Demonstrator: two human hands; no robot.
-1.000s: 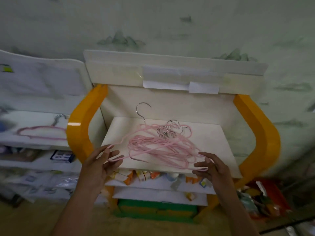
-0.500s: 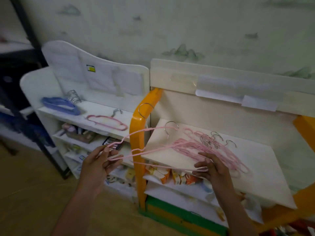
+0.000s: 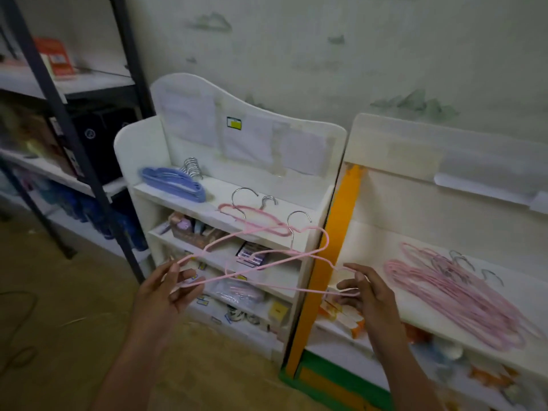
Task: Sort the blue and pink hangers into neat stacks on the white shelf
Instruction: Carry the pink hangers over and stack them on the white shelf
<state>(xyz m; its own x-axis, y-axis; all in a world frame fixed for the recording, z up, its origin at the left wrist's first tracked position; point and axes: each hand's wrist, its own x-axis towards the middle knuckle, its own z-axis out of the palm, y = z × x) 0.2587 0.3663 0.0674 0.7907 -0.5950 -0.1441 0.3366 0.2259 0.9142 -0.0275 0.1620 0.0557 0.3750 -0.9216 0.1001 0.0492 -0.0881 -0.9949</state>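
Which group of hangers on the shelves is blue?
The stack at the left end of the white shelf's top; the other groups are pink.

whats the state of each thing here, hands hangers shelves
left hand: pinches one end of the held pink hangers
right hand: pinches their other end
held pink hangers: in the air before the white shelf, apparently two
blue hangers: neat stack on the white shelf's top
pink hanger on white shelf: lying flat
white shelf: upright, lower levels stocked
pink pile: loose heap on the orange shelf
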